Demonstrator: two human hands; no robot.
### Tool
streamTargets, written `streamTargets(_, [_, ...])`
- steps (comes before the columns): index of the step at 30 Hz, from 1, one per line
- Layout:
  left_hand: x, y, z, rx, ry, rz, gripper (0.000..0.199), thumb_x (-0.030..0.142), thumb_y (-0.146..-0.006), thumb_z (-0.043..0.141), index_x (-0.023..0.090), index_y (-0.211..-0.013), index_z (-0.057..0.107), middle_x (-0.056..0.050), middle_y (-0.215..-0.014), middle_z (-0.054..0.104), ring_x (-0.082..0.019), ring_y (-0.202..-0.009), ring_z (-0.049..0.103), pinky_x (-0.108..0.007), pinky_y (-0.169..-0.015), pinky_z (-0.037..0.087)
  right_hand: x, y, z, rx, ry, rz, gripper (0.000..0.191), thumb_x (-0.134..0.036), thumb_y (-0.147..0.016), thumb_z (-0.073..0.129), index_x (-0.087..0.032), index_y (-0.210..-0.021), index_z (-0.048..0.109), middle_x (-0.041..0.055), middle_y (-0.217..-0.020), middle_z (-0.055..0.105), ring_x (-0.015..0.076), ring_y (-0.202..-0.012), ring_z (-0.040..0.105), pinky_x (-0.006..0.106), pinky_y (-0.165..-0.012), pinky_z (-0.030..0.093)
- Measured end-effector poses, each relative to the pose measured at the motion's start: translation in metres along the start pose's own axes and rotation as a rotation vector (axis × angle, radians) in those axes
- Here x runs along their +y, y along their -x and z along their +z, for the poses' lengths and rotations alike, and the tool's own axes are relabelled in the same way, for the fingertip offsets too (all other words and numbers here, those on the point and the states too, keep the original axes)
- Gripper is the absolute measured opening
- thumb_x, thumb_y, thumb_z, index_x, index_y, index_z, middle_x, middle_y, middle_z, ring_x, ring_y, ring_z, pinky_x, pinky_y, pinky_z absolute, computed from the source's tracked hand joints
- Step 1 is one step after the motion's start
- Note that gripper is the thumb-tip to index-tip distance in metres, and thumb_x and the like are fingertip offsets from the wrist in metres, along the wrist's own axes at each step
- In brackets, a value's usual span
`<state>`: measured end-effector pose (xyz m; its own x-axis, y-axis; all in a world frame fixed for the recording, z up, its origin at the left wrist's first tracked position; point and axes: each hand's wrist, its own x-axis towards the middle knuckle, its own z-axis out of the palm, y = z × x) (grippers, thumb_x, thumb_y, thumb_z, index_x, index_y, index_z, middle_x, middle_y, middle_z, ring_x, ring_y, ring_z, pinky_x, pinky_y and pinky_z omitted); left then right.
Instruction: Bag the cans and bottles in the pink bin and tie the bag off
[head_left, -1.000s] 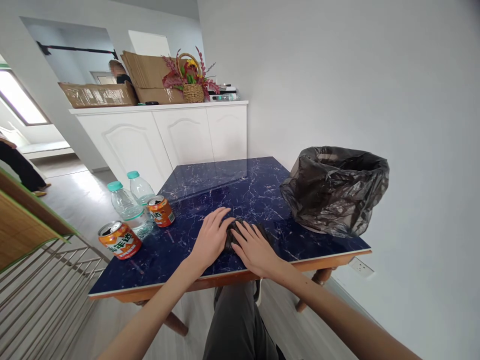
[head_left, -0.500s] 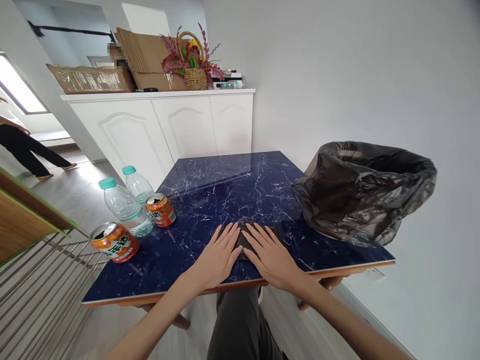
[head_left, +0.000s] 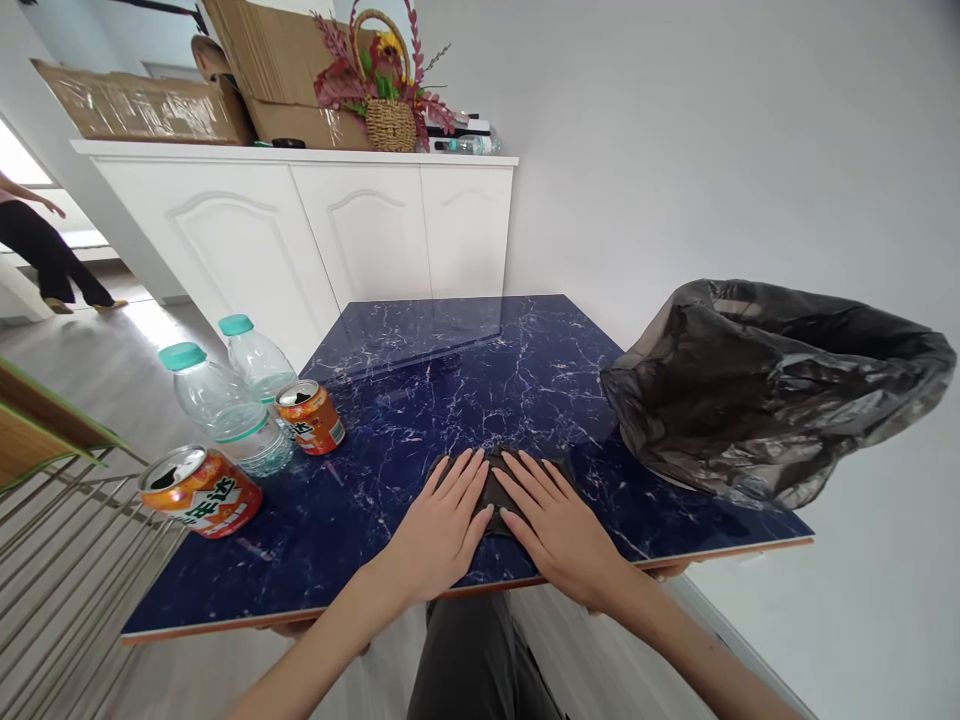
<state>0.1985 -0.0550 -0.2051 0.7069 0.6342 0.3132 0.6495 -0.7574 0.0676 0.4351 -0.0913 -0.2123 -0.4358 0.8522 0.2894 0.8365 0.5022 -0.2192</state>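
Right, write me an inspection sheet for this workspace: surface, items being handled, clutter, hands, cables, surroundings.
Surface: dark blue tabletop, glossy, with pale veining.
Items being handled: black item, apparently thin plastic, lying under both hands near the front edge.
Clutter: near orange can, far orange can, near bottle and far bottle at the left; black bag over a container at the right.
Hands: left hand and right hand palm down, fingers extended, both touching the black item.
Cables: nothing seen.
Surroundings: white cabinet bearing cardboard boxes and a flower basket; a person at far left.
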Motion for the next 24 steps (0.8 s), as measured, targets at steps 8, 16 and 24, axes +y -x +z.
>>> streamTargets(8, [-0.007, 0.012, -0.018, -0.014, 0.071, 0.018, 0.068, 0.040, -0.115, 0.039, 0.029, -0.176, 0.008, -0.007, -0.178, 0.028, -0.029, -0.166, 0.022, -0.056, -0.136, 0.026, -0.006, 0.004, -0.008, -0.010, -0.034, 0.020, 0.058, -0.041, -0.117, 0.034, -0.025, -0.172, 0.030, 0.0048, -0.179, 0.025, 0.0277, -0.167, 0.022, 0.058, -0.134, 0.032])
streamTargets(16, [-0.044, 0.060, -0.036, 0.063, 0.095, -0.200, 0.069, 0.041, -0.114, 0.045, 0.034, -0.175, 0.012, -0.004, -0.178, 0.031, -0.030, -0.164, 0.030, -0.056, -0.134, 0.032, -0.052, 0.049, -0.008, 0.019, -0.067, -0.136, 0.066, -0.041, -0.109, 0.053, -0.028, -0.171, 0.034, 0.0064, -0.177, 0.028, 0.0417, -0.163, 0.028, 0.071, -0.126, 0.040])
streamTargets(24, [-0.047, 0.072, -0.035, 0.057, 0.110, -0.279, 0.068, 0.045, -0.113, 0.047, 0.033, -0.174, 0.020, -0.005, -0.177, 0.034, -0.032, -0.164, 0.030, -0.057, -0.132, 0.035, -0.053, 0.027, 0.010, 0.007, -0.002, 0.018, 0.068, -0.050, -0.112, 0.044, -0.025, -0.173, 0.029, 0.0073, -0.178, 0.027, 0.0417, -0.162, 0.031, 0.071, -0.128, 0.036])
